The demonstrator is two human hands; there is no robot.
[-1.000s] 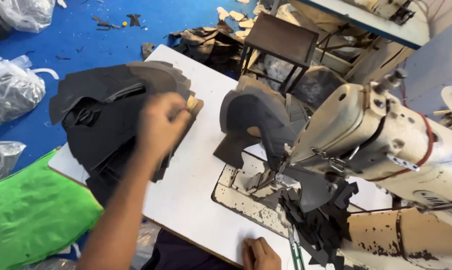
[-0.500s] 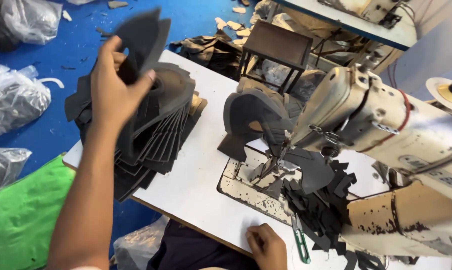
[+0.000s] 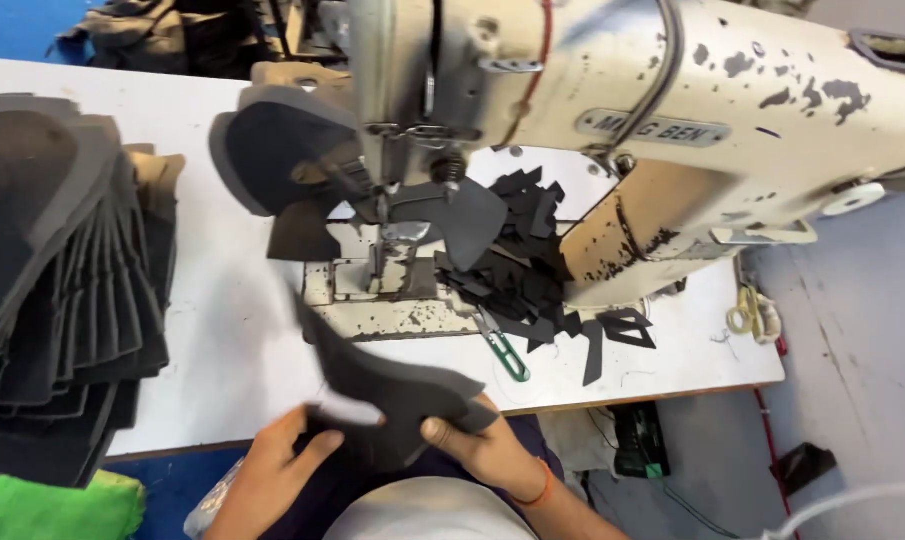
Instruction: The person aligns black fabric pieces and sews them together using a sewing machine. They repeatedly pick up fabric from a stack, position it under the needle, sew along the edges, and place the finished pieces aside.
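**Both hands on a dark cut piece at the sewing machine**

From the head camera, looking down: the person holds a dark grey cut piece (image 3: 393, 385) at the near edge of the white surface (image 3: 223, 330), just in front of the sewing machine (image 3: 623, 130). The left hand (image 3: 283, 455) is closed on the piece's lower left edge, fingers curled under it. The right hand (image 3: 478, 445) grips the right side, thumb pressed on top; an orange band sits on that wrist. The piece is tilted, its narrow end pointing up toward the machine's worn metal bed plate (image 3: 383, 300).

To the left, a fanned stack of similar dark pieces (image 3: 63, 290) lies on the surface, well apart from the hands. Behind the needle, another curved dark piece (image 3: 273, 150) rests beside the machine head. Small black offcuts (image 3: 518, 270) are heaped under the machine's arm, and green-handled snips (image 3: 503, 350) lie just beside them. Yellowish scissors (image 3: 748, 312) lie at the far right edge. A green bag (image 3: 53, 505) shows bottom left.
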